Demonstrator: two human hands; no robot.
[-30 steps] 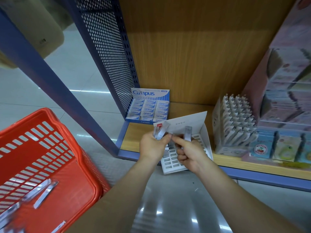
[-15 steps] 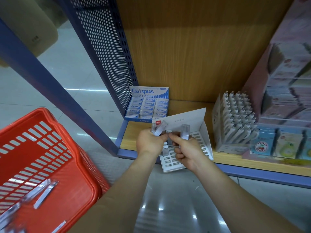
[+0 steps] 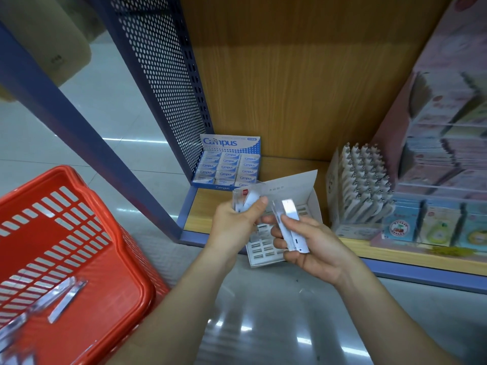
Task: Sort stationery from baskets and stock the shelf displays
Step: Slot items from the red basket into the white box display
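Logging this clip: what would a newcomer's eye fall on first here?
At centre, the left hand and right hand each grip slim white packets over a white slotted cardboard display box on the wooden shelf. A red plastic slatted basket fills the lower left.

1 head-worn wide-angle view, close, forward and down toward the low shelf [image 3: 395,255] and red basket [image 3: 143,285].

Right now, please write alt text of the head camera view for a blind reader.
The left hand grips several slim white packets and the right hand holds one packet, above a white slotted cardboard display box on the wooden shelf; a red plastic basket stands left.
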